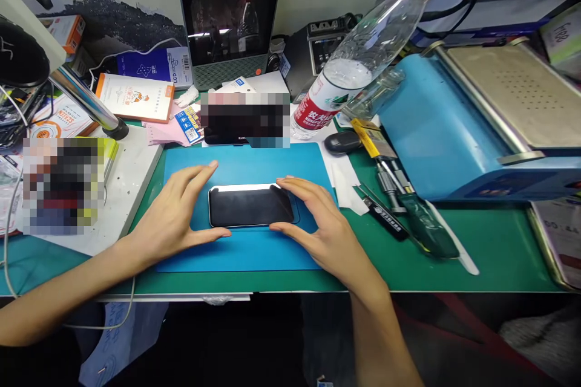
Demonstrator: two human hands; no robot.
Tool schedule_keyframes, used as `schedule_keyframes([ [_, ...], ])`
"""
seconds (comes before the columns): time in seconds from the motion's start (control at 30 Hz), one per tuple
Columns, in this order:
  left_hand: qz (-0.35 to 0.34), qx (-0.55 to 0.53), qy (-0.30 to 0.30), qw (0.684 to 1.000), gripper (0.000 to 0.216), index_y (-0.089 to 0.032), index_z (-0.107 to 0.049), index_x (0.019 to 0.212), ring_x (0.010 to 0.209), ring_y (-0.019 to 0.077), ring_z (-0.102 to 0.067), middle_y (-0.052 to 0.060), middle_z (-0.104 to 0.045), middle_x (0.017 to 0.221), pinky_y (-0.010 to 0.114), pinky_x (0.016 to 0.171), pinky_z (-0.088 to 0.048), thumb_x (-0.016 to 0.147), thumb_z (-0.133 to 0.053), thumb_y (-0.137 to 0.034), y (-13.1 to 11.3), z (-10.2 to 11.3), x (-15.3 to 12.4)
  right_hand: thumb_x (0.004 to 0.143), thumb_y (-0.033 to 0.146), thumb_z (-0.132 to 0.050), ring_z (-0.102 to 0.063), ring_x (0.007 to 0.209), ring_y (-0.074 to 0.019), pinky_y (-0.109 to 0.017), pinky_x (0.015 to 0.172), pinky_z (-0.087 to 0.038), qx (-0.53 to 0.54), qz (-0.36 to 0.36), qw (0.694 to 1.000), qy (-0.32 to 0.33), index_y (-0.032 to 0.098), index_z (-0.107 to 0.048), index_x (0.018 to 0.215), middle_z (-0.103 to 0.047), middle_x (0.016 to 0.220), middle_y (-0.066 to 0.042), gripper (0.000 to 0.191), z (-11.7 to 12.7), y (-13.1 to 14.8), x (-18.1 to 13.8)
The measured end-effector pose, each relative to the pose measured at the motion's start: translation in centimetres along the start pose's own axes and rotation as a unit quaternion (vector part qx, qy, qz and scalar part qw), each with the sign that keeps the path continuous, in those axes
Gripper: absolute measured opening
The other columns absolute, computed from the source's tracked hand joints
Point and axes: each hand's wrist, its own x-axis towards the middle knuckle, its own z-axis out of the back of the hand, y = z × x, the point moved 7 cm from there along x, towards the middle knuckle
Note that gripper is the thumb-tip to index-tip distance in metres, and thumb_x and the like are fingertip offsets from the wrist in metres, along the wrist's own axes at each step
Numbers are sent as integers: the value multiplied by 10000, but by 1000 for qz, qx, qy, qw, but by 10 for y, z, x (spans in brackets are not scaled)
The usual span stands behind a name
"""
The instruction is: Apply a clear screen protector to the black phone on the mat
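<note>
A black phone (250,205) lies flat on a blue mat (245,163) in front of me, its screen dark and its far edge catching light. My left hand (175,217) rests on the mat at the phone's left end, fingers stretched out, thumb against the near edge. My right hand (318,224) frames the right end, index finger along the far corner and thumb at the near edge. Both hands touch the phone's sides with fingers spread; neither lifts it.
A clear water bottle (363,60) with a red cap leans at the back right. A blue machine (458,127) fills the right side, with screwdrivers and tools (408,205) beside the mat. A small screen device (229,27), boxes and papers stand behind on the green table (476,248).
</note>
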Motion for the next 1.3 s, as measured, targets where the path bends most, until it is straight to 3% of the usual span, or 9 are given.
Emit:
schedule_keyframes([
  [0.07,28,-6,33,999,1112,-234,-167,1735,1385,407,-589,212,-560,1533,601,1130,-557,917,-740,-724,5,-9,0,1016,496,-712,-527,1506,-315,-561,1262,-452,-2,1,1000,4,370,-475,1579,-603,1574,-70,623,-1,0,0],
  [0.2,24,11,69,997,931,-216,-365,1658,1295,398,-600,191,-612,1435,600,1087,-534,958,-653,-757,6,-20,-1,1022,496,-703,-522,1512,-310,-557,1256,-462,-4,1,1000,7,382,-455,1592,-593,1588,-63,632,-1,2,1],
  [0.37,29,23,68,997,817,-199,-464,1583,1292,394,-580,182,-617,1414,584,1082,-522,966,-702,-678,7,-22,-2,1024,517,-694,-529,1502,-323,-582,1250,-458,-9,-3,1000,14,377,-457,1593,-596,1583,-71,632,-3,0,1],
  [0.57,34,12,62,997,726,-160,-569,1425,1277,381,-578,180,-622,1369,574,1103,-519,958,-694,-701,5,-20,-1,1025,505,-698,-530,1494,-306,-560,1247,-457,-21,6,1000,17,379,-445,1595,-595,1584,-58,636,-4,0,0],
  [1.03,39,10,61,997,666,-199,-559,1410,1304,377,-579,157,-631,1375,565,1114,-512,959,-722,-661,7,-21,-1,1034,539,-667,-499,1515,-320,-575,1258,-438,-29,-20,999,33,402,-370,1657,-556,1622,-63,704,-7,-5,-2],
  [1.3,23,31,54,998,680,-159,-538,1391,1292,377,-592,177,-627,1361,553,1099,-523,968,-707,-665,5,-21,-1,1034,532,-671,-511,1503,-328,-586,1242,-453,-27,-20,999,35,402,-336,1675,-567,1613,-70,735,-6,-4,0],
])
